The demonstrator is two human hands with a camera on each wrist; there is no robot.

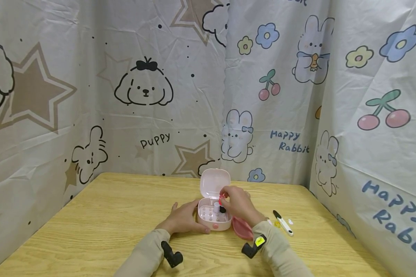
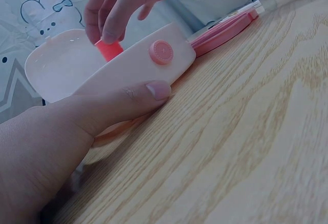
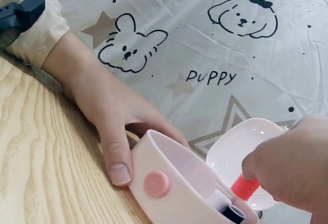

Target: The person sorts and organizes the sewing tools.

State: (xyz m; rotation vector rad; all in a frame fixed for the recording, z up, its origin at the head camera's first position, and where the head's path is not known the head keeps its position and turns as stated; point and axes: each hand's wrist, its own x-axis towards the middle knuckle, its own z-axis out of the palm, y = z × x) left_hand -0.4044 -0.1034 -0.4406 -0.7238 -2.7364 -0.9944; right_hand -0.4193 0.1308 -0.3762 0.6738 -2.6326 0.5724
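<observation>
A pale pink sewing box point(image 1: 208, 225) stands on the table with its lid point(image 1: 215, 182) raised and a round pink button point(image 2: 161, 52) on its front. My left hand point(image 1: 182, 218) grips the box's left side, thumb along the front wall, other fingers mostly hidden behind it. My right hand point(image 1: 238, 202) pinches a red thread spool point(image 3: 245, 187) over the box's back right part. Inside, a white spool point(image 3: 218, 200) and a black spool point(image 3: 234, 214) stand side by side close below the red one. A dotted pattern shows on the box floor.
A curved pink item point(image 1: 242, 229) lies against the box's right side, partly under my right forearm. Farther right are white-and-black thread snips point(image 1: 283, 223), a small yellow item point(image 1: 276, 224) and a small white piece point(image 1: 290, 222). Printed curtains point(image 1: 152, 123) surround the wooden table point(image 1: 124, 200).
</observation>
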